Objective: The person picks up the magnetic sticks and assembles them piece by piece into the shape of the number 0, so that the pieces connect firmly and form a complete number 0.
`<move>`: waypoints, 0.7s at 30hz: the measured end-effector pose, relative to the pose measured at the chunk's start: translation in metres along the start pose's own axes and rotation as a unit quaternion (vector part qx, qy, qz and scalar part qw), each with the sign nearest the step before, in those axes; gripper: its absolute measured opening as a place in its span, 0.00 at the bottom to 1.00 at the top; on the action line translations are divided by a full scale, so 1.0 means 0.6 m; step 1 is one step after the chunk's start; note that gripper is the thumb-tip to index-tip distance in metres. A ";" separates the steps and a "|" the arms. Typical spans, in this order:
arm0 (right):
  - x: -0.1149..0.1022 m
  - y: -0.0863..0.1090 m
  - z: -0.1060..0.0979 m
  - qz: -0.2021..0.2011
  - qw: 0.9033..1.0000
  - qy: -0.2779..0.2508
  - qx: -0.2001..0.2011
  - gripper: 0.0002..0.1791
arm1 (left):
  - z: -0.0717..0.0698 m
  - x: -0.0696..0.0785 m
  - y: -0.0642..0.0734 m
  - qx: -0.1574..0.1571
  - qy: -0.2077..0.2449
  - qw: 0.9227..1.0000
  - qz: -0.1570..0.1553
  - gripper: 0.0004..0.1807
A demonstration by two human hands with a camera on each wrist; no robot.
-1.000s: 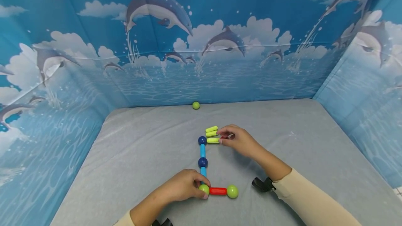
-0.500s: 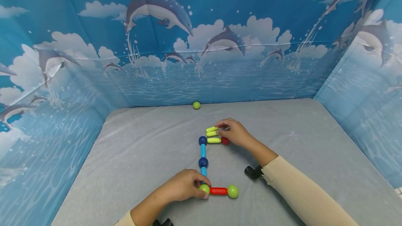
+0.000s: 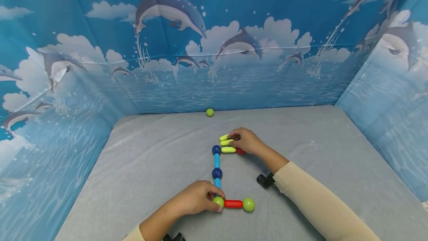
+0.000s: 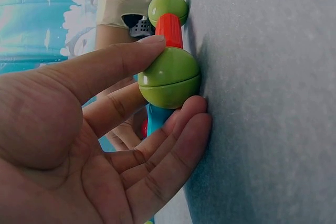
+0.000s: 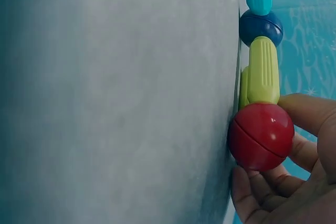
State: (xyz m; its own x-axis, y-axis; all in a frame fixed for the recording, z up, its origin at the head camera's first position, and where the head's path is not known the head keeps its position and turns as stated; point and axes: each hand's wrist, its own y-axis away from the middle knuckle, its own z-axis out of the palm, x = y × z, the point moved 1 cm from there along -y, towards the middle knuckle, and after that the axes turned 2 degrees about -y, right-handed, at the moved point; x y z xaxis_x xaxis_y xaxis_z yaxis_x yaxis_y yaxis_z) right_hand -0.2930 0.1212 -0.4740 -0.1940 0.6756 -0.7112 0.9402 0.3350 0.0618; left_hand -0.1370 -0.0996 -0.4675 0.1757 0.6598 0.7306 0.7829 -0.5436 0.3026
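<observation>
My left hand (image 3: 198, 198) pinches a green ball (image 4: 169, 77) at the near corner of a ball-and-rod toy chain; the thumb lies on the ball's top. A red rod (image 3: 233, 204) runs from it to a second green ball (image 3: 249, 204). Blue rods (image 3: 217, 160) and dark blue balls (image 3: 217, 173) lead away to a yellow-green rod (image 5: 263, 69) ending in a red ball (image 5: 261, 136). Just beyond that, my right hand (image 3: 246, 140) has thumb and fingers curled round the right ends of loose yellow-green rods (image 3: 226, 143). In the right wrist view, the red ball hides those fingertips.
A lone green ball (image 3: 209, 112) sits at the back edge of the grey cloth surface (image 3: 160, 151). Behind and at both sides hangs a dolphin-print curtain (image 3: 153, 84). Black wrist cameras (image 3: 265, 180) hang close over the cloth.
My right hand has left the red ball and moved back and left to the loose yellow-green rods, covering more of their ends. The left hand keeps its place on the green ball.
</observation>
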 end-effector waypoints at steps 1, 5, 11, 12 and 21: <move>0.000 -0.002 0.001 0.003 1.000 0.003 -0.001 0.13 | 0.000 0.000 0.000 0.000 -0.001 1.000 0.000 0.10; 0.002 -0.009 0.003 0.008 1.000 0.019 -0.005 0.12 | 0.000 0.000 0.000 -0.001 -0.002 1.000 -0.003 0.10; 0.003 -0.014 0.004 0.017 0.999 0.024 -0.013 0.12 | 0.000 0.000 0.000 0.000 -0.002 1.000 -0.004 0.10; 0.002 -0.014 0.004 0.018 0.999 0.025 -0.014 0.12 | 0.000 0.000 0.000 0.000 -0.001 1.000 -0.004 0.10; 0.004 -0.008 -0.005 0.031 0.999 0.010 -0.022 0.12 | 0.001 0.001 0.001 -0.003 0.003 1.000 -0.009 0.10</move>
State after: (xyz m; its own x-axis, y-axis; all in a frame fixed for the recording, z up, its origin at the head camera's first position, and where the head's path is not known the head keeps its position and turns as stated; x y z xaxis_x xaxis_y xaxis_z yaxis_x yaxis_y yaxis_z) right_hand -0.2989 0.1228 -0.4739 -0.1413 0.7083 -0.6916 0.9374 0.3204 0.1366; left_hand -0.1362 -0.0989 -0.4672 0.1590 0.6666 0.7283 0.7826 -0.5348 0.3186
